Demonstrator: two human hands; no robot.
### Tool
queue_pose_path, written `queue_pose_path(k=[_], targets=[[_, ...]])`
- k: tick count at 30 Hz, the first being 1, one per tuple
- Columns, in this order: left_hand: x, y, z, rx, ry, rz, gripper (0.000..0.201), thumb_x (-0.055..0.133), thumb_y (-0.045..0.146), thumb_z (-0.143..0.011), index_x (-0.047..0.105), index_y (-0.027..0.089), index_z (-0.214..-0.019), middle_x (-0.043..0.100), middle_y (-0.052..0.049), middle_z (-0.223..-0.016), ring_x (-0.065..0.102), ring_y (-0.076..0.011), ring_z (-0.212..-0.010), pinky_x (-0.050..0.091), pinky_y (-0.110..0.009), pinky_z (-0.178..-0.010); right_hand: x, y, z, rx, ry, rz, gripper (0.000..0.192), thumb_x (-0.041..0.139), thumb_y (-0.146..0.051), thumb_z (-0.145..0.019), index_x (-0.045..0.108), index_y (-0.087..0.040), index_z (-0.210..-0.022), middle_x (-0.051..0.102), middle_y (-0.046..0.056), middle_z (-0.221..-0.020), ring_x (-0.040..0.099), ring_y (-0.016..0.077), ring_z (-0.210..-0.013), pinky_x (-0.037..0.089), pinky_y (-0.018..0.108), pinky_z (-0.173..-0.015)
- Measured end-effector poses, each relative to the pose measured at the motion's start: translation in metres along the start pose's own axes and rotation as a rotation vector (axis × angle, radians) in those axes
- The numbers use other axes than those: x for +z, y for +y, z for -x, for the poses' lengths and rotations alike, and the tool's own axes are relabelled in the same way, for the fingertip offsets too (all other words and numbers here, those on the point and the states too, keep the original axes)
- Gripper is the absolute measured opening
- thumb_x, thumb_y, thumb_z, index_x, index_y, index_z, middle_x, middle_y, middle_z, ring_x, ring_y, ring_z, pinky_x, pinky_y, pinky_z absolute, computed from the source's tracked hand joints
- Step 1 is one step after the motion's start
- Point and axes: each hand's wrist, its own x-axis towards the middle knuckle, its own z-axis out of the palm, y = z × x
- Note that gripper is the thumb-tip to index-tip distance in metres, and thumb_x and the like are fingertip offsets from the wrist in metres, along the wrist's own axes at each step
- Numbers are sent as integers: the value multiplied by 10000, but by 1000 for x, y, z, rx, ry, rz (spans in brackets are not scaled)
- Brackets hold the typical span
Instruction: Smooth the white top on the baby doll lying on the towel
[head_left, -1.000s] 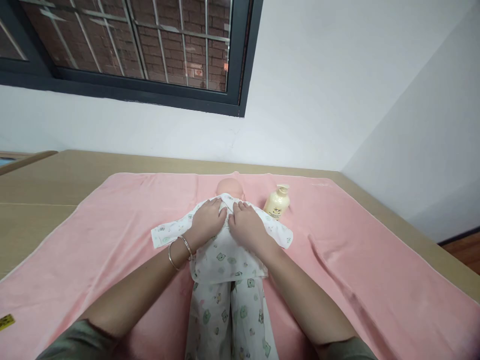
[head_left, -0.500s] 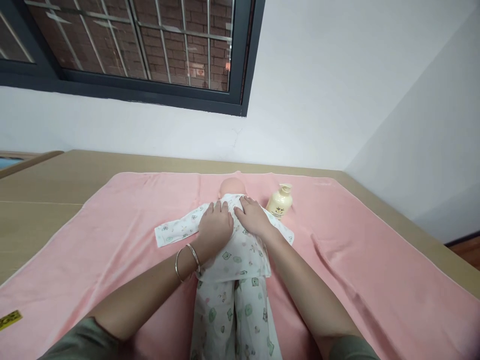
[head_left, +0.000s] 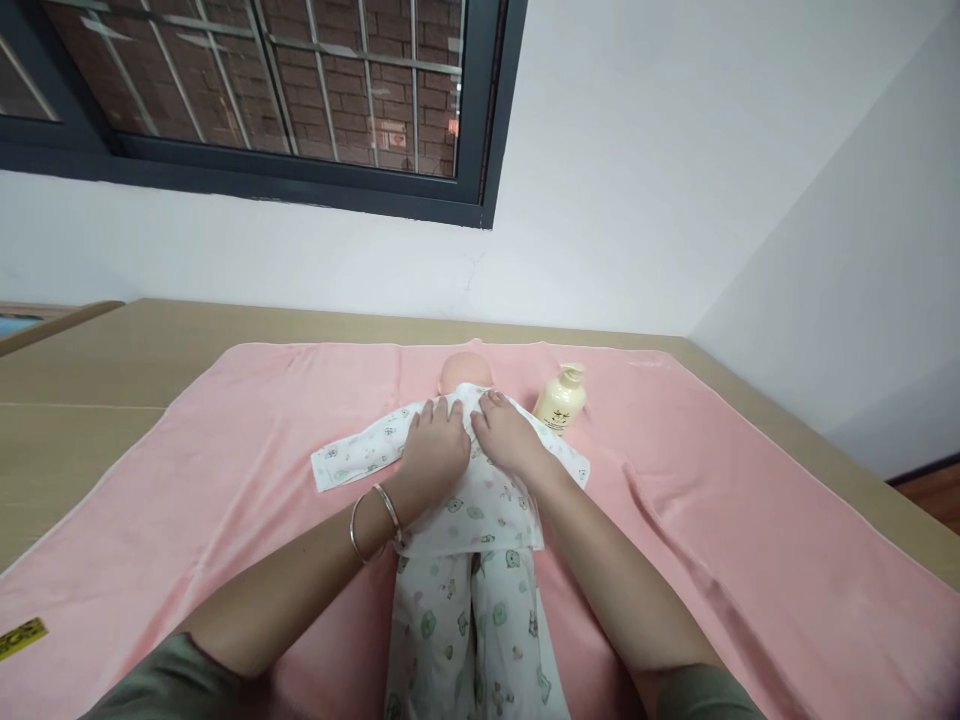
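Note:
A baby doll (head_left: pixel 472 520) in white patterned pajamas lies on a pink blanket (head_left: pixel 262 420), its bald head at the far end and its sleeves spread to both sides. My left hand (head_left: pixel 435 450) lies flat on the left of the doll's upper back, fingers toward the head. On the right of the upper back rests my right hand (head_left: pixel 506 432), also flat with its thumb apart. Both palms touch the shirt and hide part of it. A cream pump bottle (head_left: pixel 561 398) stands beside the doll's right-hand sleeve.
The blanket covers a tan tabletop (head_left: pixel 82 360) that meets a white wall (head_left: pixel 600 200). A dark-framed window (head_left: pixel 300 180) with bars is above. At the lower left lies a yellow and black label (head_left: pixel 22 638).
Both hands stay on the doll's upper back, with only a very slight shift. The camera view has tilted marginally. Doll and bottle keep their places.

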Motion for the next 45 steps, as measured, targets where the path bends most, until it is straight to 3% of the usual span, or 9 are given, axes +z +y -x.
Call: queue_pose_path(k=[6,12,16,19,25,30,34,39,45], targets=[[-11,-7,-10,95,-27,83,459,379,200,-935,583,65,-1324,607,-240,-1396,514,-338,-1372,380,-508,-1151,-2,-5,1,31,-12,33,537,309,-263,-1038,477,20,-1463,481,247,-1533,395,310,-1474,286,419,-1209],[-16,-32,-39,-18,-164,149,401,312,275,-989,638,96,-1137,708,-201,-1189,666,-290,-1094,502,-439,-994,-2,-31,21,-24,-34,19,536,358,-182,-999,463,-48,-1507,470,216,-1552,384,320,-1483,296,429,-1199],[-5,-10,-16,25,-39,17,472,357,266,-969,551,19,-1322,602,-295,-1352,547,-388,-1303,429,-569,-1056,-2,-5,0,63,3,-72,491,327,-242,-1030,534,-45,-1429,524,208,-1509,453,292,-1426,339,396,-1170],[-3,2,-5,85,16,-1,455,399,224,-943,558,49,-1332,583,-276,-1391,476,-398,-1385,391,-589,-1097,0,5,-8,85,25,-53,500,324,-255,-1037,522,-12,-1426,521,214,-1510,439,270,-1437,297,370,-1197],[-9,-19,-27,35,-58,185,345,396,233,-939,664,128,-1129,704,-181,-1185,629,-313,-1166,473,-483,-1061,3,-26,15,54,2,86,539,334,-242,-1037,438,20,-1496,476,263,-1529,399,326,-1473,295,419,-1204],[8,-23,-24,-113,93,340,459,385,282,-950,626,93,-1291,644,-170,-1374,557,-299,-1319,393,-469,-1175,-6,-12,9,18,7,13,507,321,-224,-1029,489,-81,-1485,496,206,-1534,426,295,-1460,361,410,-1170],[16,-21,-17,-181,165,441,454,382,299,-963,626,136,-1310,649,-133,-1383,529,-292,-1370,382,-487,-1197,-16,5,1,53,-9,-11,488,331,-153,-987,557,-52,-1408,508,226,-1515,423,310,-1458,370,427,-1165],[17,-23,-16,-197,207,508,448,336,325,-1003,623,167,-1309,646,-124,-1391,507,-288,-1398,363,-523,-1212,-7,-13,6,-63,147,-12,563,365,-186,-990,406,-52,-1536,327,184,-1646,228,290,-1557,230,454,-1250],[18,-23,-14,-203,242,540,492,251,350,-1046,619,164,-1316,635,-123,-1414,480,-268,-1429,324,-525,-1235,7,-27,11,-140,-1,-21,538,363,-259,-1025,423,-111,-1539,303,168,-1660,198,289,-1567,180,525,-1252]])
